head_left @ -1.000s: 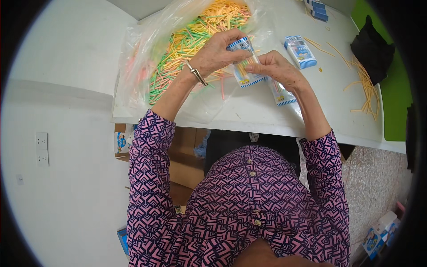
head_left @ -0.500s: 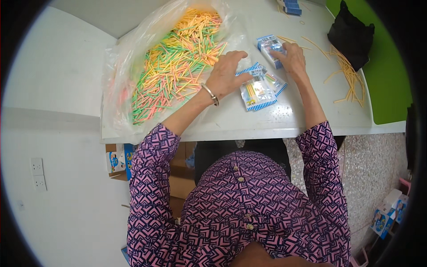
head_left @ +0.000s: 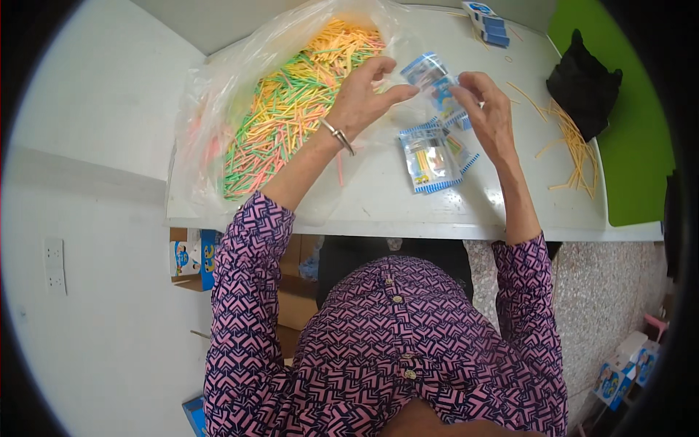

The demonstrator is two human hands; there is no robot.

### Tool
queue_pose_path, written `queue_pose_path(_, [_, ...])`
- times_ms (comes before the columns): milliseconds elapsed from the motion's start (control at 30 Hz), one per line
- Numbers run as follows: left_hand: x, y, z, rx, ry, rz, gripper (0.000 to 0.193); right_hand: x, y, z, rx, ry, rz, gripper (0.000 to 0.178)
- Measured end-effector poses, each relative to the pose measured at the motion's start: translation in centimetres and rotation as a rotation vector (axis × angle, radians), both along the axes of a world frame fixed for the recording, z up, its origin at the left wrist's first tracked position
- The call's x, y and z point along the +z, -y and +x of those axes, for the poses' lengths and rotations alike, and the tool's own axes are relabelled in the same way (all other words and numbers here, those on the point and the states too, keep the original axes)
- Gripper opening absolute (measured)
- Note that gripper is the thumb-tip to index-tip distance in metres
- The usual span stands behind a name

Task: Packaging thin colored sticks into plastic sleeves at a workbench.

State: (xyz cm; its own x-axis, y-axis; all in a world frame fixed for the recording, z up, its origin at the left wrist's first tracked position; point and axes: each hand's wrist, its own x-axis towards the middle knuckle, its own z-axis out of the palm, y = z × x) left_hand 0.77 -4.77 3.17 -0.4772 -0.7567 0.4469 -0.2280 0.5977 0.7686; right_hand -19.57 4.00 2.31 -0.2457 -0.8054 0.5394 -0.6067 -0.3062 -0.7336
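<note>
My left hand [head_left: 364,100] and my right hand [head_left: 489,111] are raised over the white table [head_left: 378,207] and together pinch a small blue-and-white clear packet [head_left: 431,76] between their fingertips. Under them, flat on the table, lies a filled packet [head_left: 429,159] of the same kind with yellow sticks inside, and more packets partly beneath it. A large clear plastic bag [head_left: 218,109] at the left holds a heap of green, yellow and orange sticks [head_left: 291,109]; my left wrist, with a metal bangle, rests by its mouth.
Loose yellow sticks [head_left: 571,146] lie scattered at the right beside a black cloth [head_left: 586,87] and a green surface [head_left: 637,153]. A stack of packets [head_left: 489,22] sits at the far edge. Cardboard boxes [head_left: 191,258] stand under the table at the left; more boxes [head_left: 619,371] at lower right.
My right hand has come back from the far packets with one packet, and my left hand has lifted off the table to take hold of it. The filled packet stays lying on the table.
</note>
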Motion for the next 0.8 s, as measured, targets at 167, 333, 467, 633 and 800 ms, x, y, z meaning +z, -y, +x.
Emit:
queue_pose_path(167, [0.6, -0.1, 1.6, -0.190, -0.003, 0.287, 0.030, -0.7, -0.1, 3.4, 0.293, 0.108, 0.182, 0.028])
queue_pose_path(333, [-0.8, -1.4, 3.8, -0.090, 0.027, 0.247, 0.020, -2.6, 1.2, 5.6, 0.465, 0.369, 0.252, 0.027])
queue_pose_path(467, [-2.2, -3.5, 5.4, 0.043, 0.119, 0.079, 0.017, -3.8, 1.1, 6.6, 0.529, 0.305, 0.366, 0.021])
queue_pose_path(633, [-3.7, -5.1, 6.2, 0.128, 0.092, 0.007, 0.015, -4.6, 0.4, 7.7, 0.529, 0.337, 0.408, 0.020])
queue_pose_path(800, [-2.9, -5.3, 8.0, 0.158, 0.264, -0.018, 0.017, -4.4, 0.3, 8.8, 0.541, 0.119, 0.460, 0.023])
